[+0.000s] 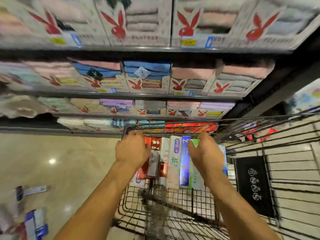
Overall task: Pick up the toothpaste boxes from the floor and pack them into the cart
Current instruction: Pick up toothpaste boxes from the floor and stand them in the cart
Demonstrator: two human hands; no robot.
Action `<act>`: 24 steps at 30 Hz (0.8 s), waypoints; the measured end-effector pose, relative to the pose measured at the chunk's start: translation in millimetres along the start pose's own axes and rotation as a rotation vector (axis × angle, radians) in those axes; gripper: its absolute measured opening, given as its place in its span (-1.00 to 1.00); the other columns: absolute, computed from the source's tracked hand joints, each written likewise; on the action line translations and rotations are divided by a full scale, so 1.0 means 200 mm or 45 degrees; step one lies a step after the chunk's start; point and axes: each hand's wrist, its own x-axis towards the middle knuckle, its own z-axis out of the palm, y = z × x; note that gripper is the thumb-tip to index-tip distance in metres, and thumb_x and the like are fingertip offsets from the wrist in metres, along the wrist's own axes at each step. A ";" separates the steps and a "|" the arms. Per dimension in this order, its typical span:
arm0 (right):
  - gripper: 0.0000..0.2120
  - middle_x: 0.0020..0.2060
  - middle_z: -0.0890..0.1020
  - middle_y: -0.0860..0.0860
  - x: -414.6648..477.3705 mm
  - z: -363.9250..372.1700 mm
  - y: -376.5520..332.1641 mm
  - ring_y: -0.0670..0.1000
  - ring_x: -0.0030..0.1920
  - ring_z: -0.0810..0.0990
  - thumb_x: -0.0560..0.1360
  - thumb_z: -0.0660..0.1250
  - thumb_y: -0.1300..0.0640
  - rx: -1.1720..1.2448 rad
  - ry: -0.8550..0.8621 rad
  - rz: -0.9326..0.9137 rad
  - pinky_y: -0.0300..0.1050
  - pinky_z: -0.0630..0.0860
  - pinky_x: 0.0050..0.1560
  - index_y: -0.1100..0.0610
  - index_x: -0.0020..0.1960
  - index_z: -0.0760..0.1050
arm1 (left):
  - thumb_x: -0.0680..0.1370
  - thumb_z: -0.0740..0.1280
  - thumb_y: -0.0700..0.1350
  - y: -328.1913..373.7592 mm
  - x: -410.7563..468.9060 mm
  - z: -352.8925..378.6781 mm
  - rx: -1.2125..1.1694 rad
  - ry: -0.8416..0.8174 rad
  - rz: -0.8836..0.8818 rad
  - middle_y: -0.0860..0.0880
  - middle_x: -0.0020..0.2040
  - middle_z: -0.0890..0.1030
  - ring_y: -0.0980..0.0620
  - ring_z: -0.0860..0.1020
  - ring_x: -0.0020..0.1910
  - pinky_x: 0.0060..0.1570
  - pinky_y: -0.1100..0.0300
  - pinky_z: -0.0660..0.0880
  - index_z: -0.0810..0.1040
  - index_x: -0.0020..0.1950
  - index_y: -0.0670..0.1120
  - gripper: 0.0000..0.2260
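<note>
Inside the wire cart (190, 205), a row of toothpaste boxes (174, 161) is gripped between the left hand (132, 150) and right hand (206, 152) — packing appears underway — with loose boxes (34, 222) on the floor (78, 161) likely to be collected next.

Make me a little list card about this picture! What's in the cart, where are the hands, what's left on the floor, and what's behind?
cart: wire shopping cart, with toothpaste boxes packed side by side at its far end
left hand: on the red boxes at the row's left end
right hand: on the row's right end, by a green box
grip: fingers mostly hidden, cannot tell
left over: more boxes lying on the floor, blurred
behind: shelves of folded towels
</note>
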 end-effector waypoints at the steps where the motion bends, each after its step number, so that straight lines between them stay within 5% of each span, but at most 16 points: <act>1: -0.61 0.10 0.62 0.11 -0.03 -0.15 -0.07 0.19 0.10 0.60 0.58 0.24 -0.19 -0.024 0.027 -0.057 0.06 0.49 0.02 0.11 0.17 0.45 | 0.55 0.29 0.12 0.01 -0.06 -0.15 0.014 0.047 0.012 -0.10 0.15 0.56 -0.15 0.57 0.12 0.02 -0.03 0.53 0.47 0.22 -0.07 -0.65; 7: -0.57 0.09 0.64 0.10 -0.33 -0.97 -0.49 0.19 0.14 0.61 0.53 0.26 -0.23 -0.185 0.191 -0.467 0.09 0.47 0.11 0.08 0.18 0.48 | 0.56 0.22 0.19 0.07 -0.45 -0.94 0.065 0.259 0.044 -0.12 0.19 0.56 -0.17 0.54 0.17 0.08 -0.05 0.49 0.47 0.25 -0.06 -0.60; 13: -0.53 0.11 0.61 0.09 -0.63 -1.39 -0.87 0.21 0.15 0.58 0.50 0.26 -0.29 -0.234 0.203 -0.806 0.15 0.50 0.15 0.03 0.22 0.44 | 0.53 0.26 0.21 -0.11 -0.83 -1.43 0.037 0.355 -0.105 -0.13 0.27 0.51 -0.19 0.46 0.28 0.26 -0.17 0.39 0.43 0.33 -0.06 -0.51; 24: -0.46 0.15 0.61 0.05 -1.63 -1.21 -1.68 0.18 0.18 0.57 0.49 0.21 -0.36 -0.300 0.079 -1.697 0.21 0.45 0.24 0.00 0.26 0.46 | 0.57 0.20 0.17 -1.10 -1.96 -1.61 -0.028 0.508 -0.903 -0.15 0.21 0.52 -0.21 0.51 0.19 0.15 -0.13 0.45 0.40 0.30 -0.05 -0.59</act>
